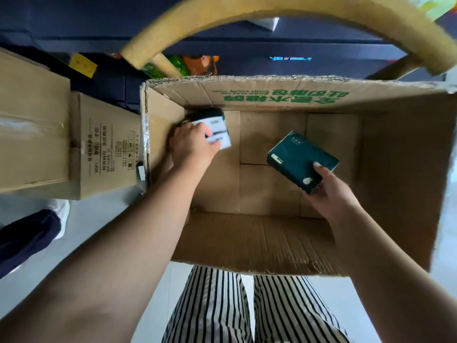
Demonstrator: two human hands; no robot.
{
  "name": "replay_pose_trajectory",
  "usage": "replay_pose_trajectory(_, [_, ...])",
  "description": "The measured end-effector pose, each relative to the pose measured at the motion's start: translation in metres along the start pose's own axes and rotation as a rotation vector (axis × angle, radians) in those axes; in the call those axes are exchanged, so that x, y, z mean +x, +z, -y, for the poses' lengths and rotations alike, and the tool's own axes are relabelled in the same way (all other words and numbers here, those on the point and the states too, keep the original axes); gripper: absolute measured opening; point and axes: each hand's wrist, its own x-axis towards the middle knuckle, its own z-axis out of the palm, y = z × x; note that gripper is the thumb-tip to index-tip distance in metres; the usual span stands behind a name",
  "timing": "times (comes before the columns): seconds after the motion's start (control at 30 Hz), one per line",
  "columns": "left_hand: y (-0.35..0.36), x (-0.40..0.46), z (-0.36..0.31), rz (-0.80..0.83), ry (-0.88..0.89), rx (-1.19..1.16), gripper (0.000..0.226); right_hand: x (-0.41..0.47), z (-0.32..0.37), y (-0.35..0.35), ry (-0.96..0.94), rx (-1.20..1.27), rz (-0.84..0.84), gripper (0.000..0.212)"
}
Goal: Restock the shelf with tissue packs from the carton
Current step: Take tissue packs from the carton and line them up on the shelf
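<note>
Gripping tissue packs inside carton (259,95): left hand (191,144) white-ended pair (218,131), right hand (329,191) green pack (300,158)

To the left we see a sealed box (34,134) with clear tape across its top and black print on its side. Striped trousers (247,310) fill the bottom edge over a pale floor (111,219). A dark trouser leg (27,241) stands at far left. A curved tan band (284,11), perhaps a hat brim, arches overhead.
</note>
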Motion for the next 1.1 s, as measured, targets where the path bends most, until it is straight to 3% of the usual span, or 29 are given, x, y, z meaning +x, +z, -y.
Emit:
replay_pose_trajectory(0.13, [0.013,-0.012,-0.002,0.061,-0.013,-0.109,0.020,-0.001,0.010,0.000,-0.010,-0.050,-0.007,0.011])
replay_pose_trajectory(0.27, [0.023,-0.029,-0.017,0.039,0.040,-0.094,0.025,0.002,0.019,-0.003,-0.009,-0.070,-0.014,0.010])
replay_pose_trajectory(0.4, [0.044,-0.051,-0.036,0.187,0.149,-0.147,0.029,0.006,0.028,-0.012,0.010,-0.086,-0.033,0.011])
replay_pose_trajectory(0.53, [0.065,-0.060,-0.041,0.438,-0.025,-0.362,0.036,0.010,0.036,-0.021,0.021,-0.153,-0.067,0.008])
replay_pose_trajectory(0.6, [0.076,-0.058,-0.035,0.400,-0.122,-0.413,0.037,0.016,0.038,-0.025,0.005,-0.210,-0.064,0.008])
replay_pose_trajectory(0.73, [0.090,-0.046,-0.024,0.169,-0.317,-0.515,0.040,0.030,0.040,-0.034,-0.032,-0.424,-0.061,0.038])
replay_pose_trajectory(0.8, [0.093,-0.041,-0.020,0.119,-0.373,-0.515,0.043,0.036,0.039,-0.037,-0.042,-0.533,-0.051,0.034])
replay_pose_trajectory(0.97, [0.102,-0.041,-0.019,0.221,-0.366,-0.454,0.057,0.045,0.030,-0.041,-0.049,-0.635,-0.048,0.034])
replay_pose_trajectory(1.1, [0.107,-0.045,-0.022,0.301,-0.463,-0.601,0.055,0.046,0.026,-0.045,-0.038,-0.589,-0.023,0.037])
